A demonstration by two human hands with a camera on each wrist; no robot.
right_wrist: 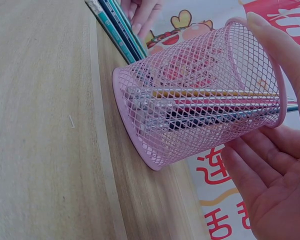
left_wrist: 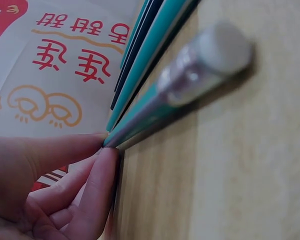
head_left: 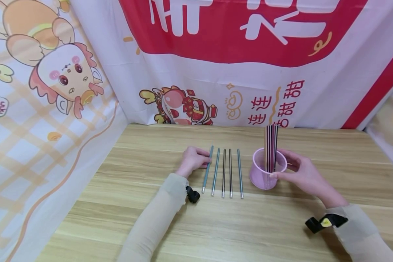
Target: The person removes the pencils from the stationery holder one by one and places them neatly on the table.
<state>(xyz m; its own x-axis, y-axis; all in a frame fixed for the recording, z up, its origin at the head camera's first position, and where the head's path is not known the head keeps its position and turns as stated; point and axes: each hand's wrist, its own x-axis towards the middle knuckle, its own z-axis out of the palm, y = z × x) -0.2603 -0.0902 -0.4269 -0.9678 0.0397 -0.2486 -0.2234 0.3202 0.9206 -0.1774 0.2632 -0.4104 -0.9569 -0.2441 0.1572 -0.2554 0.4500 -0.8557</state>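
On the table, my left hand [head_left: 194, 159] pinches a teal pencil [head_left: 207, 175] between thumb and finger, at the left end of a row. Its white eraser [left_wrist: 225, 47] and metal ferrule point toward the left wrist camera. To its right lie another teal pencil [head_left: 215, 171], two black pencils [head_left: 224, 173] and one more teal pencil [head_left: 240, 174], roughly parallel with erasers toward me. My right hand [head_left: 306, 174] holds a pink mesh pencil cup [head_left: 259, 178] by its rim, thumb on the near side. Several pencils [right_wrist: 210, 95] stand inside the cup, leaning against its wall, erasers down.
The wood-grain table [head_left: 216, 233] ends at a printed cloth backdrop [head_left: 196, 72] along the back. A second patterned cloth [head_left: 62, 153] hangs along the left side. Black wrist cameras sit on both forearms. A tiny white scrap [right_wrist: 72, 121] lies on the tabletop.
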